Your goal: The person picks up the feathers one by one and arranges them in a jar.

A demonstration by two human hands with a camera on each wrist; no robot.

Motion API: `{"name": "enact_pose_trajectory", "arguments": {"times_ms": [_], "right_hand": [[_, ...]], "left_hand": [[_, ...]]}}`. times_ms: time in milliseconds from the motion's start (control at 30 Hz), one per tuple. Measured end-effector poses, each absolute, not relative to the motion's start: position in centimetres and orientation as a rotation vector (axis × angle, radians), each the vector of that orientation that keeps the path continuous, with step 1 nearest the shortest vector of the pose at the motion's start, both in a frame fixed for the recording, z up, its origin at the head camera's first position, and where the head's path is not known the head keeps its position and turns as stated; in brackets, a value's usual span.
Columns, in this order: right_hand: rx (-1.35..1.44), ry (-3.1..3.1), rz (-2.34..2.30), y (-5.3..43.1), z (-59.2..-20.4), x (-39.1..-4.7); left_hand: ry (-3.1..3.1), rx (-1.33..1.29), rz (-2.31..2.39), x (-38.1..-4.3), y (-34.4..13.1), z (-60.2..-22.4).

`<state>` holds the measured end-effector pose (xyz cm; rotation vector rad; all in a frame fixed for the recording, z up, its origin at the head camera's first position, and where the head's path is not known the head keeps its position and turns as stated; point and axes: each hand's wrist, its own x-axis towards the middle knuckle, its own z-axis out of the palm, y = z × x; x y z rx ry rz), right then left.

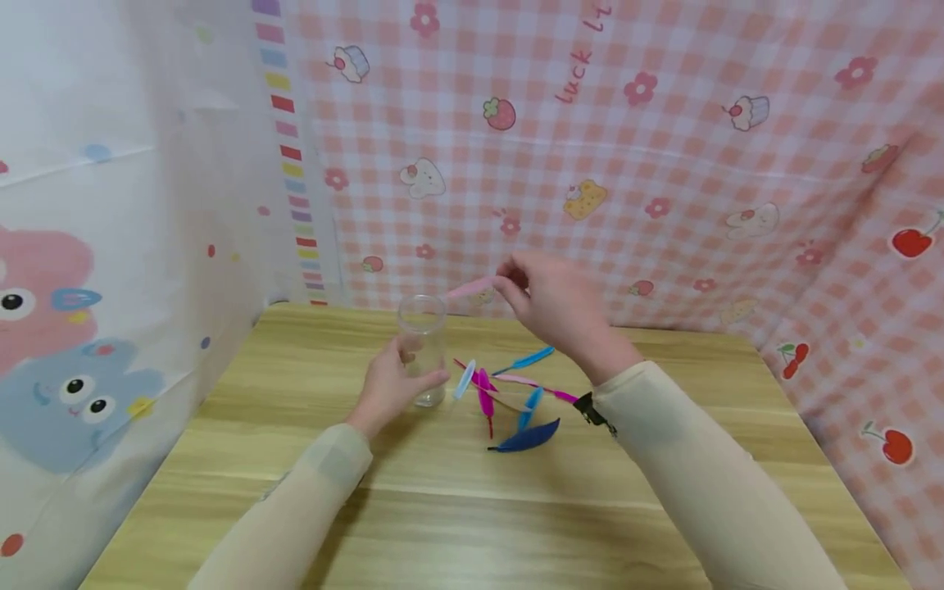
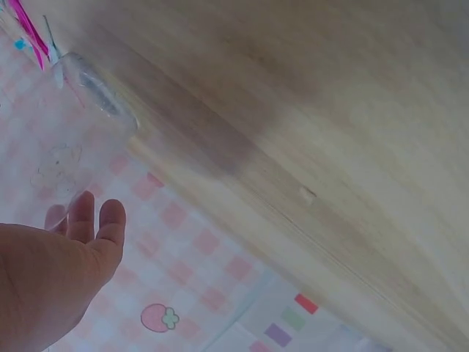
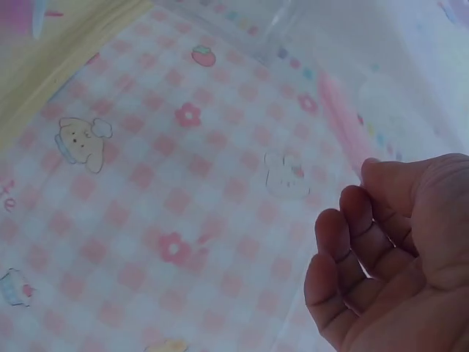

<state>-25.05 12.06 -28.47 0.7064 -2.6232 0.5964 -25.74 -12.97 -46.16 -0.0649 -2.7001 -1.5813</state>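
Observation:
A clear glass [image 1: 422, 360] stands upright on the table, and my left hand [image 1: 391, 383] grips it around its side. In the left wrist view the see-through glass [image 2: 99, 95] shows its thick base, with my left hand [image 2: 66, 271] curled by its wall. My right hand [image 1: 553, 303] pinches a light pink feather [image 1: 472, 287] between thumb and forefinger, its far end beside the glass's rim. The right wrist view has the pink feather [image 3: 341, 114] extending from the fingertips of my right hand [image 3: 388, 249].
Right of the glass several loose feathers lie in a pile on the wooden table [image 1: 442, 524]: a dark blue feather [image 1: 527, 437], a magenta feather [image 1: 484, 393], a white feather [image 1: 465, 380] and a light blue feather [image 1: 533, 358]. A checked cloth [image 1: 516, 106] hangs behind the table.

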Motion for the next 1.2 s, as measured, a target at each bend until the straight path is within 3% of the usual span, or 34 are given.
{"name": "enact_pose_trajectory", "arguments": {"times_ms": [200, 467, 800, 1200], "right_hand": [[0.740, -2.665, 0.297, 8.3, -28.1, -25.4], [0.698, -2.763, 0.434, 7.7, -28.4, -25.4], [0.674, -2.968, 0.642, 13.6, -31.4, -26.7], [0.921, -3.255, 0.525, 21.0, -40.7, -26.0]], "left_hand": [[-2.688, -0.059, -1.608, -25.7, -13.0, -45.9], [-2.708, -0.047, -1.573, -25.6, -12.7, -45.8], [-2.716, -0.031, -1.517, -25.6, -12.8, -46.0], [-2.733, -0.030, -1.511, -25.6, -12.8, -45.9]]}}
